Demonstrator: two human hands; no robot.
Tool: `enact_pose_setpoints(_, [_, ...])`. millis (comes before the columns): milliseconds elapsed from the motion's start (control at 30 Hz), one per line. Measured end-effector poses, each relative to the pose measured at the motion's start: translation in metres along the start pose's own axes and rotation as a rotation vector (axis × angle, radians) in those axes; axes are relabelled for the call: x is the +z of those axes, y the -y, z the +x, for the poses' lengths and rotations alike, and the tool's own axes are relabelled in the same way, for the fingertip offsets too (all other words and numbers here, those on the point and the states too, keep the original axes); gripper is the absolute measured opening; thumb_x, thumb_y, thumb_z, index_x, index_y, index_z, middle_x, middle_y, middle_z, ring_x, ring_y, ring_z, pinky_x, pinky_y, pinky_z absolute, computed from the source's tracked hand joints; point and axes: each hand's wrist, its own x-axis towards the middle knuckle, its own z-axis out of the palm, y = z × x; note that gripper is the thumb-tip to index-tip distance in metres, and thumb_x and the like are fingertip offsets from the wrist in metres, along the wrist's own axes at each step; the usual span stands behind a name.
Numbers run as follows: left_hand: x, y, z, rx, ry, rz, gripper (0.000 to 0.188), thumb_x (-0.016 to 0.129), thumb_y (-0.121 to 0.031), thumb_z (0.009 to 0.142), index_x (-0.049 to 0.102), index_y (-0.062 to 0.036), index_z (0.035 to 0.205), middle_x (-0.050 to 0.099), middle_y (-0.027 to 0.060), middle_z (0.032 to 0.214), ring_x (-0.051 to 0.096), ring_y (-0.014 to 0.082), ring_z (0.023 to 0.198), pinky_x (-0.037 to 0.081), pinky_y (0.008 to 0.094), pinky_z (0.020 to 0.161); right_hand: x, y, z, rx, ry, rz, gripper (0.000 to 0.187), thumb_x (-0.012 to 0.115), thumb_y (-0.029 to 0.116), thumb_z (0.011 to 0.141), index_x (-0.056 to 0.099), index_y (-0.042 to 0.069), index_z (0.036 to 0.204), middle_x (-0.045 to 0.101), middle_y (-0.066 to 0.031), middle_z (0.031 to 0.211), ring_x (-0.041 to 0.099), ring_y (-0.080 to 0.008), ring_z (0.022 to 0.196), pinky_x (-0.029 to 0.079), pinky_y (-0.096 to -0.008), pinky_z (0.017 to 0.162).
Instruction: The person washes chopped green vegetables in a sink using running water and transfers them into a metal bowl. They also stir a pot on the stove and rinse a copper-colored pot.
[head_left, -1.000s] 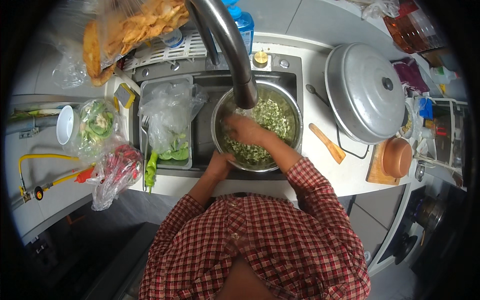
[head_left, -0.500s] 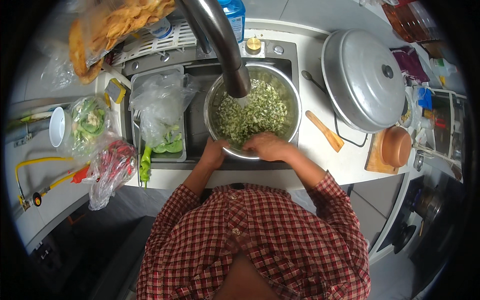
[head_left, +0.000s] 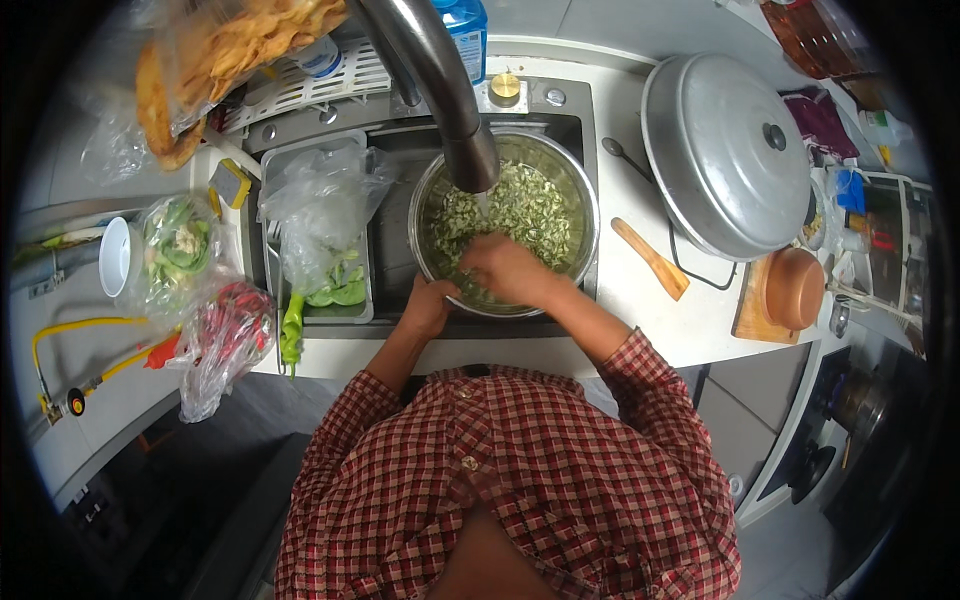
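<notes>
A steel bowl (head_left: 590,215) stands in the dark sink (head_left: 395,235) under the faucet (head_left: 470,150), with a thin stream of water falling into it. Finely chopped green vegetables (head_left: 535,205) fill much of it, wet and pale green. My left hand (head_left: 430,303) is closed on the bowl's near left rim, fingers partly hidden behind it. Down inside the bowl, my right hand (head_left: 508,270) has its fingers curled into the chopped greens; their tips are hidden, so what lies between them does not show.
Left in the sink sits a grey tray (head_left: 365,300) with a plastic bag (head_left: 325,205) and green leaves; a green pepper (head_left: 291,335) lies beside it. On the right counter are a wooden spatula (head_left: 650,258), a large metal lid (head_left: 735,155) and a copper-coloured pot (head_left: 795,288).
My right hand has moved from the bowl's near rim farther in toward the middle of the greens. My left hand stays at the rim.
</notes>
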Motion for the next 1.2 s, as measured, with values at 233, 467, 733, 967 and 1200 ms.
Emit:
enact_pose_setpoints(233, [-0.006,0.007,-0.002,0.015,-0.044,0.027,0.047,0.048,0.009,0.068,0.046,-0.0033,0.114,0.056,0.0072,0.091,0.056,0.0204,0.080,0.048,0.0343,0.073,0.001,-0.024,-0.002,0.012,0.018,-0.740,0.013,0.055,0.012,0.071,0.065,0.013,0.080,0.057,-0.0018,0.083,0.048,-0.0198,0.091,0.033,-0.0337,0.079])
enact_pose_setpoints(467, [0.007,0.007,-0.006,-0.021,-0.011,0.011,0.047,0.049,0.010,0.068,0.044,-0.0015,0.113,0.055,0.0081,0.090,0.056,0.0203,0.081,0.047,0.0345,0.072,0.019,-0.010,0.021,-0.180,-0.138,-0.602,0.012,0.054,0.014,0.072,0.064,0.014,0.079,0.055,-0.0009,0.085,0.048,-0.0201,0.093,0.033,-0.0392,0.081])
enact_pose_setpoints(733, [-0.011,0.024,-0.001,-0.051,-0.068,0.029,0.052,0.049,0.010,0.067,0.042,-0.0016,0.117,0.053,0.0092,0.096,0.055,0.0231,0.087,0.047,0.0362,0.076,0.011,-0.019,0.046,0.116,-0.268,-0.678,0.009,0.055,0.016,0.074,0.064,0.015,0.077,0.057,-0.0036,0.082,0.050,-0.0207,0.090,0.032,-0.0427,0.075])
enact_pose_setpoints(967, [-0.010,0.015,-0.001,-0.051,-0.064,0.039,0.056,0.051,0.009,0.067,0.037,-0.0009,0.120,0.052,0.0100,0.100,0.053,0.0233,0.089,0.044,0.0363,0.079,0.009,-0.012,0.009,-0.087,0.310,-0.438,0.018,0.058,0.004,0.068,0.065,0.010,0.084,0.058,-0.0066,0.092,0.054,-0.0226,0.094,0.032,-0.0504,0.088])
enact_pose_setpoints(1200, [-0.002,0.008,-0.001,-0.023,-0.162,-0.032,0.056,0.053,0.008,0.067,0.034,-0.0011,0.119,0.050,0.0108,0.096,0.052,0.0240,0.085,0.045,0.0368,0.078,-0.028,-0.007,-0.026,0.400,0.263,-0.029,0.027,0.052,0.002,0.072,0.065,0.007,0.095,0.061,-0.0146,0.097,0.057,-0.0304,0.095,0.043,-0.0389,0.087])
